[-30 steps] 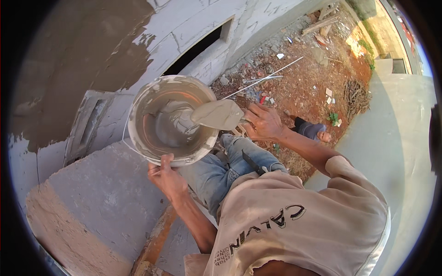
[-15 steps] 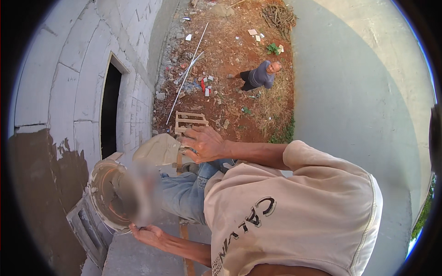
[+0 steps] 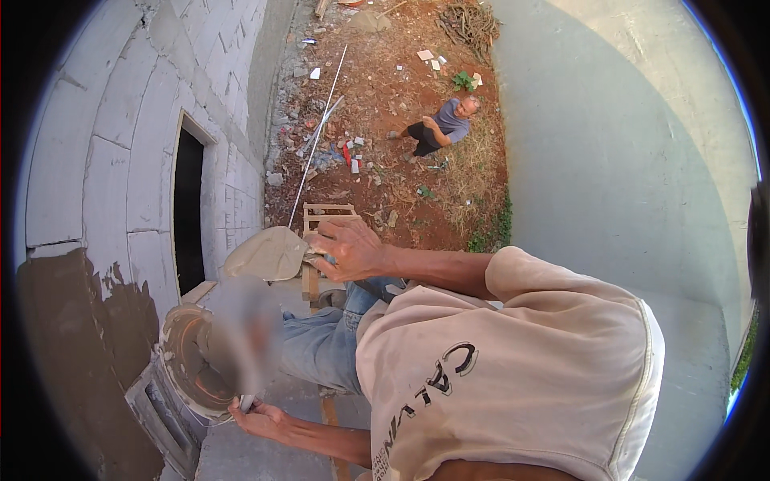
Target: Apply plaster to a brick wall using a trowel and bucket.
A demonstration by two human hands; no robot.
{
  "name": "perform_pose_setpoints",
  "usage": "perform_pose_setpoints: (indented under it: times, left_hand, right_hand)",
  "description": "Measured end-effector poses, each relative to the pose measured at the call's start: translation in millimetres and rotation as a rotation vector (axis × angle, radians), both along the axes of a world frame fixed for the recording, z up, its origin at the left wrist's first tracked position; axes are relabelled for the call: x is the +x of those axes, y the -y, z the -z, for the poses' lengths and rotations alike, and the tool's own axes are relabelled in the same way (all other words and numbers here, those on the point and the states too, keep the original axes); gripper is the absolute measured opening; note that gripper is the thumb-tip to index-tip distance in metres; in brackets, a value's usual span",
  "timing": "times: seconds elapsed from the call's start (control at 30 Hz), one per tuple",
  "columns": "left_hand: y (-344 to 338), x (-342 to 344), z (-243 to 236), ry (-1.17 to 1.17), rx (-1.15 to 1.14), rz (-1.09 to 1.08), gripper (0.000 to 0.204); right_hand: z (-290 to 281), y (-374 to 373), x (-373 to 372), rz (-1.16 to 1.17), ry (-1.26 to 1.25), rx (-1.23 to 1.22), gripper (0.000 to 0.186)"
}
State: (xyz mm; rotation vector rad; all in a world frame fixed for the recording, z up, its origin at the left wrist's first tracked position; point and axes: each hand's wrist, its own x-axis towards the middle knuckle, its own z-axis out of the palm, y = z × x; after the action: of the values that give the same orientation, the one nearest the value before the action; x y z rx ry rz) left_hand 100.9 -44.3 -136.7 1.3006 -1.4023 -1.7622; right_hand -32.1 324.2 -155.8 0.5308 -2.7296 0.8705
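Note:
My right hand [image 3: 349, 250], at the upper middle, is closed on a broad, rounded, mortar-coloured trowel [image 3: 263, 254], whose blade points left. My left hand [image 3: 261, 421] is lower down, its fingers curled beside the rim of a round bucket [image 3: 170, 365]. A pale strip sticks up between the left thumb and fingers; a blurred patch covers the rest, so I cannot tell what it is. Grey mortar and an orange ring show inside the bucket. My jeans [image 3: 321, 341] and beige shirt [image 3: 521, 361] fill the space between and behind the arms.
At left, a block wall [image 3: 108, 160] carries wet plaster [image 3: 72, 361] and a dark opening [image 3: 188, 208]. A grey frame-like piece [image 3: 164, 417] is under the bucket. Beyond are a wooden slatted frame [image 3: 329, 210], a long white pole [image 3: 319, 132], a person [image 3: 445, 124] on littered soil, and a smooth wall [image 3: 609, 160].
My right hand and the trowel have shifted slightly left. The pale strip in my left hand shows more clearly now. The person below has brought an arm across the front of the body.

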Motion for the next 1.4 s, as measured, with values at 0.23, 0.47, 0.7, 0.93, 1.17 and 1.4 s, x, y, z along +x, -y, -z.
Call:
perform_pose_setpoints:
  times: [0.23,0.47,0.7,0.93,1.17,1.4]
  left_hand:
    - [-13.5,3.9,-9.1,0.013,0.006,-0.031,0.025]
    - [-7.0,20.8,-6.2,0.016,0.018,-0.095,0.023]
    - [-27.7,22.9,-8.2,-0.008,0.142,-0.230,0.024]
    - [-39.4,43.8,-41.6,-0.056,0.170,-0.354,0.024]
    - [-52.7,56.2,-69.2,-0.082,0.131,-0.405,0.024]
    - [-49.5,78.0,-74.7,-0.089,0.089,-0.404,0.031]
  right_hand:
    - [0.3,3.5,1.5,-0.018,0.150,0.023,0.039]
    - [-2.9,9.1,-8.6,-0.048,0.121,-0.008,0.039]
    - [-1.4,15.3,-22.9,-0.066,0.036,-0.067,0.028]
    - [-18.3,62.8,-108.3,-0.233,0.061,-0.090,0.027]
    - [-53.6,151.9,-232.7,-0.511,0.058,-0.102,0.027]
    - [-77.5,272.4,-341.5,-0.609,-0.075,-0.056,0.028]
